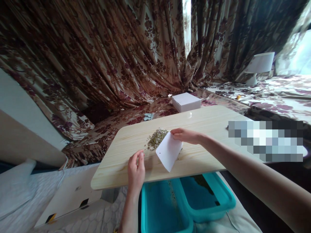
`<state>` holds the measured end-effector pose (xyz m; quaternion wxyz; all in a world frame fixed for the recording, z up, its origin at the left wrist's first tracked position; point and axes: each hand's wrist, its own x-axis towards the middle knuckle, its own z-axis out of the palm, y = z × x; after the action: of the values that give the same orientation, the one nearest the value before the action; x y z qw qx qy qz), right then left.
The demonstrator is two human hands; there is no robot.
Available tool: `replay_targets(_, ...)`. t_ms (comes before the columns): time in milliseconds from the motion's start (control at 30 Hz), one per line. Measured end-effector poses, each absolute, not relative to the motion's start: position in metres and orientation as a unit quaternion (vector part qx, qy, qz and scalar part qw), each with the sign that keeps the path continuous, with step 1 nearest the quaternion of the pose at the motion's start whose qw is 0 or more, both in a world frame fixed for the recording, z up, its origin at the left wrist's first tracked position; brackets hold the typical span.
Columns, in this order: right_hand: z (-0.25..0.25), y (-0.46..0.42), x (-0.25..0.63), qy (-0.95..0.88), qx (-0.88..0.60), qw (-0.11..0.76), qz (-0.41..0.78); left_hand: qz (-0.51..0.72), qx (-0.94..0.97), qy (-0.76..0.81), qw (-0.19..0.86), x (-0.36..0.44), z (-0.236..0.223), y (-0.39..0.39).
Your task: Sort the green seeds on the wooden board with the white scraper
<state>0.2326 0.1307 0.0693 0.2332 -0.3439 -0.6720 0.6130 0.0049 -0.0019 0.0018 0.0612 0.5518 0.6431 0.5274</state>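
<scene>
A loose pile of small greenish and pale dried bits point(156, 138), perhaps seeds or herbs, lies on the light wooden table point(201, 123). My right hand point(186, 135) pinches the upper corner of a white card point(169, 151), which is tilted beside the pile and hides part of it. A small dark speck shows on the card's face. Left of the card, above the table's near edge, my left hand point(136, 168) has loosely bent fingers, thumb a little apart, and nothing visible in it.
Below the table's near edge stand two turquoise plastic tubs point(167, 207); dark green matter lies in the right one. A white box point(186, 102) sits behind the table, with a lamp point(261, 64) farther right. A flat pale carton point(70, 197) lies at lower left.
</scene>
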Motion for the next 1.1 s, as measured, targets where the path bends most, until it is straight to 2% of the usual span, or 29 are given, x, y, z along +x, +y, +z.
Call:
replay_targets(233,0.069,0.121,0.291,-0.578,-0.390,0.445,0.562,0.506,0.576,0.641,0.039,0.005,0.000,0.001)
replay_targets(333,0.063,0.122,0.320,-0.537,-0.442,0.485,0.530,0.491,0.595,0.636,0.028,0.007,0.002,0.001)
replay_targets(1100,0.063,0.090,0.353,-0.565,-0.507,0.338,0.556,0.462,0.624,0.630,-0.011,0.008,0.003,0.001)
